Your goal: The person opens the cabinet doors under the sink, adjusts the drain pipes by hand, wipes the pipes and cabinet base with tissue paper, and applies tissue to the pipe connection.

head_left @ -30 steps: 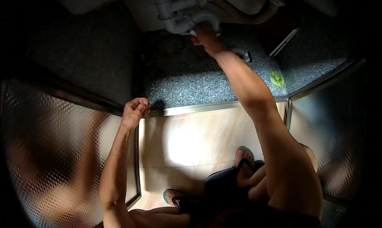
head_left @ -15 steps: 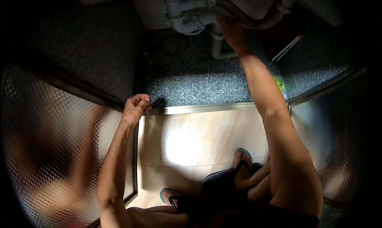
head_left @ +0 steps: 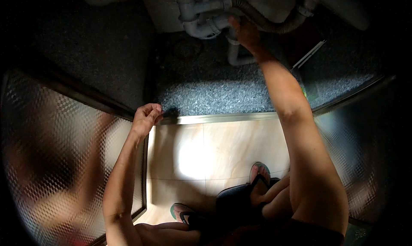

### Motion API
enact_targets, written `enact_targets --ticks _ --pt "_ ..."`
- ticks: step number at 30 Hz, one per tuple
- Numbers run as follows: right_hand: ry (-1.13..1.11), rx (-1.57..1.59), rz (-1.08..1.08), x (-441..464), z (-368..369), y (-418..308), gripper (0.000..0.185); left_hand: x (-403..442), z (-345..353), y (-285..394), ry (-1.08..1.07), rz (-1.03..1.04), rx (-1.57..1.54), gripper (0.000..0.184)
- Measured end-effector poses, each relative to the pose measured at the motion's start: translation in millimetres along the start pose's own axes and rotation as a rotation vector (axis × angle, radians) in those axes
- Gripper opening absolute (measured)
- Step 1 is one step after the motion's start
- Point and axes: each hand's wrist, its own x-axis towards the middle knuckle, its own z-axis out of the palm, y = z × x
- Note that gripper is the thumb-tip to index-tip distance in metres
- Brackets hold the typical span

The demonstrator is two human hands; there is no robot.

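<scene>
the grey drain pipe (head_left: 201,30) bends at twelve o'clock. my right hand (head_left: 246,33) is at one, thumb by the bend's right end; the dark hides the other fingers, so i can't tell whether they wrap it. my left hand (head_left: 148,117), at nine, is curled, thumb near fingers, by the cabinet's metal rim (head_left: 214,118); whether it pinches anything, i can't tell. i judge a light, even touch best, wrist clear of the ribbed hose (head_left: 275,27) just past one, with no sideways pull.
</scene>
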Motion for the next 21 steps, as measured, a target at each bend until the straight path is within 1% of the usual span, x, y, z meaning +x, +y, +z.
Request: enact_targets --ticks 1,3,4,5,6,7,8,10,12,13,15,17,19,21 --pt "0.001 0.0 0.0 0 0 1 0.076 -1 -1 0 -0.005 0.001 0.009 0.015" --pt "-0.023 -0.124 -0.066 1 -6 -3 0.076 1 -4 -3 -0.012 0.003 0.02 0.014" --pt "-0.021 -0.126 -0.065 1 -12 -4 0.076 4 -6 -8 -0.031 0.007 0.033 0.018" --pt "-0.094 -0.201 -0.089 3 -27 -17 0.075 6 -7 -9 -0.048 0.01 0.045 0.023" --pt "-0.17 -0.275 -0.113 6 -39 -27 0.074 4 -4 -5 -0.049 0.011 0.044 0.023" --pt "-0.169 -0.276 -0.115 9 -48 -35 0.074 3 -1 0 -0.044 0.003 0.029 0.018" --pt "-0.202 -0.186 -0.214 12 -54 -43 0.067 1 0 3 -0.038 -0.007 0.014 0.015" --pt "-0.242 -0.096 -0.309 20 -58 -52 0.062 2 1 5 -0.057 0.015 0.012 0.015" --pt "-1.01 0.457 0.335 39 -57 -52 0.054 1 6 11 -0.08 0.052 0.018 0.015" --pt "-1.003 0.459 0.334 39 -56 -47 0.054 0 9 13 -0.069 0.041 0.021 0.015" --pt "-0.947 0.986 0.343 30 -52 -40 0.059 -5 8 15 -0.055 0.025 0.035 0.015" --pt "-0.967 0.951 0.333 33 -53 -39 0.058 -8 6 15 -0.06 0.072 0.049 0.017" --pt "-0.993 0.901 0.325 35 -56 -36 0.057 -10 2 12 -0.025 0.04 0.059 0.018" --pt "-1.038 1.127 0.246 33 -53 -21 0.055 -9 -3 7 0.009 0.006 0.073 0.019"
